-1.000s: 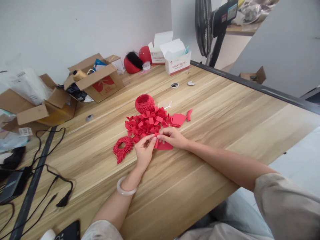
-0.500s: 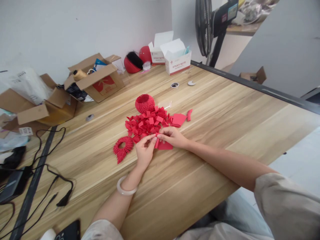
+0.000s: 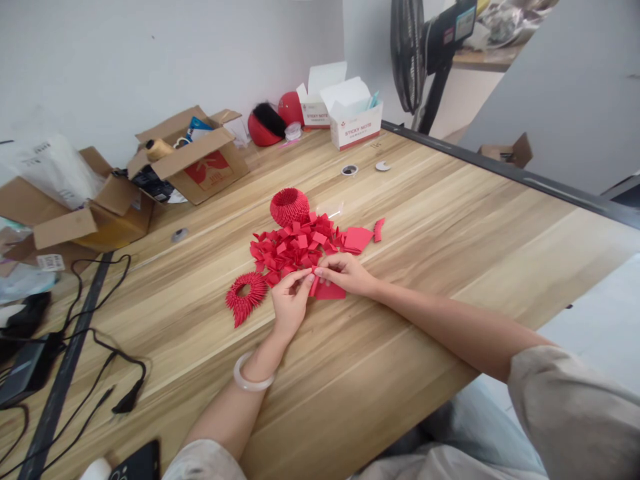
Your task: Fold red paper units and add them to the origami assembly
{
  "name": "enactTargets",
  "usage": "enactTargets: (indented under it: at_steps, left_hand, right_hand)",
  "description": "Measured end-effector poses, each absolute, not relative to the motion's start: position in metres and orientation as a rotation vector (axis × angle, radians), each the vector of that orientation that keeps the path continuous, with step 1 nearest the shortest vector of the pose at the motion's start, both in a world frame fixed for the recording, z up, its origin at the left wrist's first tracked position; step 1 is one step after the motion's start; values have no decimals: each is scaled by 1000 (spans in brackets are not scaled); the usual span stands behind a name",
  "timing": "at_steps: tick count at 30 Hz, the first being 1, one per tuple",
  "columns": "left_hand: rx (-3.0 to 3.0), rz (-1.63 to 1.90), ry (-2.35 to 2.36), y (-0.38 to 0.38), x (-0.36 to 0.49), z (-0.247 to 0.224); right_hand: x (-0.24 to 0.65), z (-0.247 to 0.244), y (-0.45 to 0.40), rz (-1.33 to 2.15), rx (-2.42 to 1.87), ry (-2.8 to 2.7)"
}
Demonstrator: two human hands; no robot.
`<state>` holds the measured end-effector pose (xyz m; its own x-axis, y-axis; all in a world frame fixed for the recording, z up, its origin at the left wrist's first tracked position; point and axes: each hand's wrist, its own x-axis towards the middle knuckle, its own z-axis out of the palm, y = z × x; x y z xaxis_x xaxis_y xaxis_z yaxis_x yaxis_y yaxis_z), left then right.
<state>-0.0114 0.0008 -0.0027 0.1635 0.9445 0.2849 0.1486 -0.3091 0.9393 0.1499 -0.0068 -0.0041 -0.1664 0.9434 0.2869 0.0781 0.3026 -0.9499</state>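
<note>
Between my left hand [image 3: 291, 300] and my right hand [image 3: 349, 275] is a small folded piece of red paper [image 3: 313, 287], pinched by the fingertips of both. Flat red paper [image 3: 332, 292] lies on the table under my right fingers. Just beyond my hands spreads a heap of small folded red paper pieces [image 3: 295, 247]. Left of my left hand rests a ring of red folded paper [image 3: 246, 297] with a pointed end. A round red folded-paper bowl [image 3: 289, 207] stands behind the heap. To its right lie a stack of red paper [image 3: 357, 240] and a short red strip [image 3: 379, 230].
Cardboard boxes [image 3: 200, 167] stand along the wall at left, and sticky note boxes [image 3: 355, 127] at the back. A tape roll [image 3: 349, 171] lies before them. Black cables [image 3: 117, 353] and a phone [image 3: 137, 461] are at left. A fan [image 3: 407, 60] stands beyond the table.
</note>
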Motion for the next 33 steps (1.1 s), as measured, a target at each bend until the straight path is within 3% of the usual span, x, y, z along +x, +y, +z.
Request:
enactTargets:
  at_steps: [13, 33]
  left_hand:
    - [1616, 1230, 1078, 1, -11, -3]
    - [1560, 1155, 1083, 2, -9, -1]
  right_hand:
    - [150, -1, -6, 1117, -965, -1570]
    - [149, -5, -7, 951, -1063, -1548]
